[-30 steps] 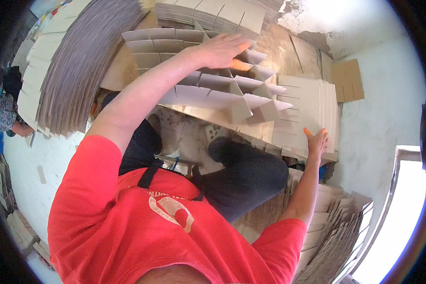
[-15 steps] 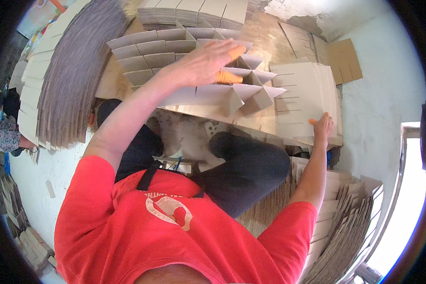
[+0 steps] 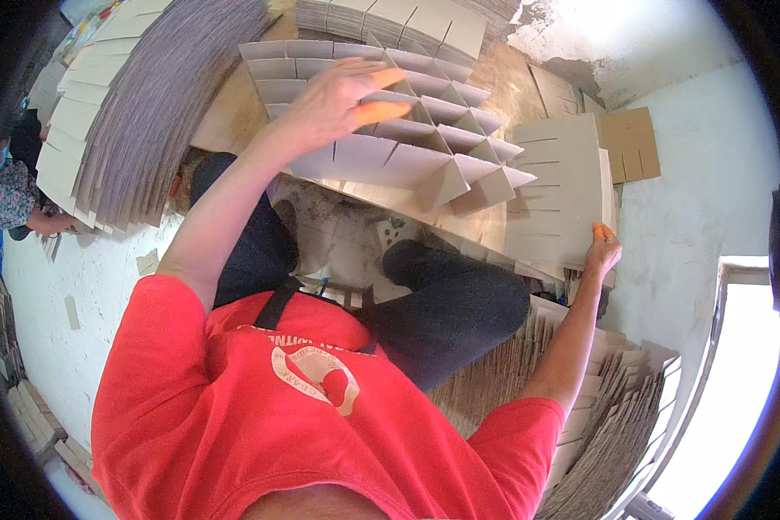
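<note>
A cardboard divider grid (image 3: 355, 156) of interlocked grey slotted strips stands on the wooden board (image 3: 225, 117). Over its left part is my left hand (image 3: 325, 100), with orange covers on thumb and finger; these digits are spread apart and hold nothing I can see. Whether they touch the grid's strips I cannot tell. To the right of the grid lies a pile of flat slotted cardboard sheets. My right hand (image 3: 605, 251) pinches the near right corner of the top cardboard sheet (image 3: 555, 204), with an orange cover showing on a digit.
A tall fanned stack of cardboard strips (image 3: 160, 113) rises at left, another stack (image 3: 390, 26) at the back. More upright cardboard pieces (image 3: 611, 416) stand at lower right. A brown slotted piece (image 3: 637, 143) leans near the wall. Another person's arm (image 3: 52, 223) shows at far left.
My left hand has drawn back leftward over the grid. My right hand has gone from lying on the pile to gripping the top sheet's corner, and that sheet has shifted slightly. The view has turned a little.
</note>
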`<state>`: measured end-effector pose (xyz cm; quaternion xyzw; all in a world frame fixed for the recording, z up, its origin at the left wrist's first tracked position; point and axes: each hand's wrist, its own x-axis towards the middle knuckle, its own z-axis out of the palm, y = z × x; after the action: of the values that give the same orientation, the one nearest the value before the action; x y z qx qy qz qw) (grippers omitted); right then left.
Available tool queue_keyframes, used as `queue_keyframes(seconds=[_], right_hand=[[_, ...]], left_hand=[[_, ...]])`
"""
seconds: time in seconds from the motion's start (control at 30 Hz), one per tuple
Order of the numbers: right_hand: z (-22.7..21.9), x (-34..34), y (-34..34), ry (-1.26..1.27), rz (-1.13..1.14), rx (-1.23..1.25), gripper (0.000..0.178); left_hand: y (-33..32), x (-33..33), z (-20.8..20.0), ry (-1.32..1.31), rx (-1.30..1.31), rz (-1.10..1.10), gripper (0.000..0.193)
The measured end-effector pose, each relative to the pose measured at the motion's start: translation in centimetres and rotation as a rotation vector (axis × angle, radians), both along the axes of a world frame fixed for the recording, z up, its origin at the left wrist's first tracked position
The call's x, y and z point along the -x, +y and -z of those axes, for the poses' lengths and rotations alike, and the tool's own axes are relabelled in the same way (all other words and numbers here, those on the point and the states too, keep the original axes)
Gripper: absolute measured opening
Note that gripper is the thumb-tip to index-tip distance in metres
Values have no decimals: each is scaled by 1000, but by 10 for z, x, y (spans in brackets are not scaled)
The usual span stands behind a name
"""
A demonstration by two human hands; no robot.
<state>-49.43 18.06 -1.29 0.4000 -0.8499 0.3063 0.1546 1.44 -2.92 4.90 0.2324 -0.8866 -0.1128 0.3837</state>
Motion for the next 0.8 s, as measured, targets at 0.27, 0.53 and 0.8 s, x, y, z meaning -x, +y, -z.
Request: queue_keyframes(seconds=[0.27, 0.53, 0.8], right_hand=[[-62, -35, -18, 11, 153, 184, 30], [-176, -178, -61, -456, -599, 442, 42], [-181, -273, -90, -405, -822, 116, 54]], left_hand=[[23, -66, 18, 26, -148, -144, 39], [29, -59, 26, -106, -50, -173, 41], [26, -50, 49, -113, -110, -106, 21]])
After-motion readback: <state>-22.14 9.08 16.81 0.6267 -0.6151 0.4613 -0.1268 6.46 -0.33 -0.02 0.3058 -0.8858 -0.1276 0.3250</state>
